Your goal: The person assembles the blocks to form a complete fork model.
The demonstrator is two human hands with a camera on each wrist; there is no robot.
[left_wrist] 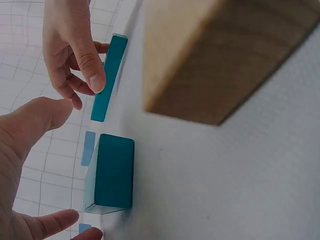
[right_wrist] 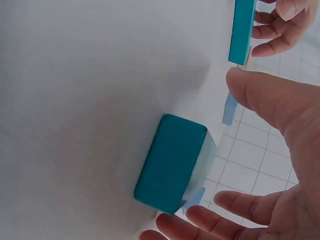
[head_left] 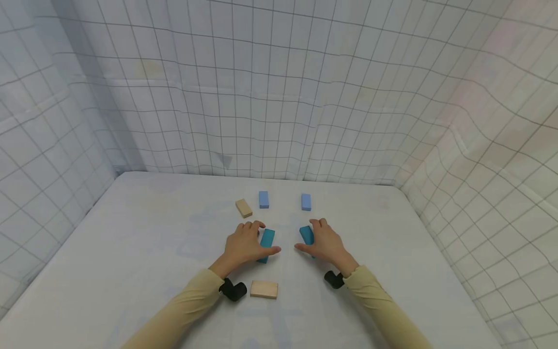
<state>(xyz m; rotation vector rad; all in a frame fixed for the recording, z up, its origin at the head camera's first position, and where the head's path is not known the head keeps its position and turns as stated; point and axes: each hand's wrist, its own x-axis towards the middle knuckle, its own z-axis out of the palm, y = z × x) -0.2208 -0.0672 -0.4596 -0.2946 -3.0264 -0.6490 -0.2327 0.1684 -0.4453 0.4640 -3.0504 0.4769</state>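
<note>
Two teal blocks lie on the white-covered table, one by each hand. My left hand (head_left: 244,243) hovers over the left teal block (head_left: 268,237), thumb and fingers spread to either side of it. In the left wrist view gaps show between the fingers and that block (left_wrist: 115,172). Over the right teal block (head_left: 306,234), my right hand (head_left: 328,242) is spread in the same way and partly covers it from above. The right wrist view shows this block (right_wrist: 172,162) between thumb and fingers, its near end facing the camera.
A plain wooden block (head_left: 264,289) lies nearer my body, between the forearms. Beyond the hands are a second wooden block (head_left: 243,208) and two light blue blocks, one left (head_left: 263,199) and one right (head_left: 306,202). Gridded white curtains (head_left: 270,97) surround the table.
</note>
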